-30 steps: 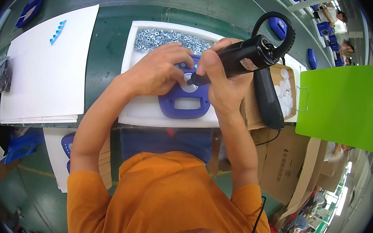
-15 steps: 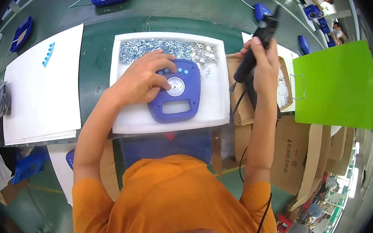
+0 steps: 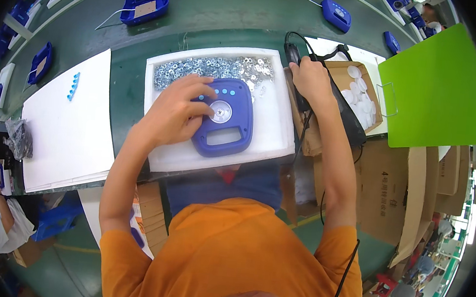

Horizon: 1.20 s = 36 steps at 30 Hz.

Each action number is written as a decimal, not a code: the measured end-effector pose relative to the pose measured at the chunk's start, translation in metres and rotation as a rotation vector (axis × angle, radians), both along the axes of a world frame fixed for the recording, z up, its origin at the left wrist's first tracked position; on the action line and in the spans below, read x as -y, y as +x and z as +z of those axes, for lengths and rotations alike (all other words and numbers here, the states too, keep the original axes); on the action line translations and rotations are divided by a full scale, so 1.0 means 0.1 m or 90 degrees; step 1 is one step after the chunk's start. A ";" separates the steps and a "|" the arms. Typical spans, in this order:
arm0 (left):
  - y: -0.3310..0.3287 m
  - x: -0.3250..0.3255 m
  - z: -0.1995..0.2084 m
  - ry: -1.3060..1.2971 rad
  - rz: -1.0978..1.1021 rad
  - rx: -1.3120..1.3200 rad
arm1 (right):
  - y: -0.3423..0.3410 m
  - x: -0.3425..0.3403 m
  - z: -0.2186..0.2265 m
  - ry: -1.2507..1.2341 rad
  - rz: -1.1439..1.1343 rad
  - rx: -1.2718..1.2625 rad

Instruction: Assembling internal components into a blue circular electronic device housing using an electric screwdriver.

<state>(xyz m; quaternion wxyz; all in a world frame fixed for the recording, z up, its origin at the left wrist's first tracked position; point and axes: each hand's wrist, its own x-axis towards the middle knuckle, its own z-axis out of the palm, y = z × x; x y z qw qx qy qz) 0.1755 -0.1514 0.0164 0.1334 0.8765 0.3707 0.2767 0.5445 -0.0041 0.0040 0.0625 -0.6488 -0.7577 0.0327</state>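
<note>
A blue plastic housing (image 3: 243,118) with a cut-out handle and a clear round disc (image 3: 220,112) at its middle lies on a white foam tray (image 3: 273,134). My left hand (image 3: 182,109) rests over its left side, fingers bent, fingertips at the disc and the row of light-blue dots. To the right, my right hand (image 3: 313,81) is closed around a black corded electric screwdriver (image 3: 292,54). The tool is low beside a long black pouch-like holder (image 3: 343,118); its lower part is hidden by my hand. Small metal nuts or washers (image 3: 199,69) fill the tray's far end.
Right of the holder stands a cardboard box (image 3: 376,87) of white round discs, beside a bright green panel (image 3: 438,92). White sheets (image 3: 73,128) lie left, bearing a blue strip (image 3: 73,86). Farther off, blue housings (image 3: 144,5) sit on a green surface. Another person's arm (image 3: 3,207) shows at far left.
My right hand has brought the screwdriver down from its raised position to beside the black holder. The left hand stays on the blue housing. The whole view has shifted slightly.
</note>
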 end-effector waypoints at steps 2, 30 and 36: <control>-0.04 0.24 0.08 -0.017 -0.005 -0.001 | -0.24 0.25 0.16 0.053 0.004 -0.013; 0.09 -2.39 -0.13 0.285 0.301 -0.056 | -0.98 1.05 -0.30 0.321 0.161 -0.562; -0.64 -2.53 -0.27 0.091 0.646 -0.350 | -0.97 1.00 -0.35 0.327 0.180 -0.590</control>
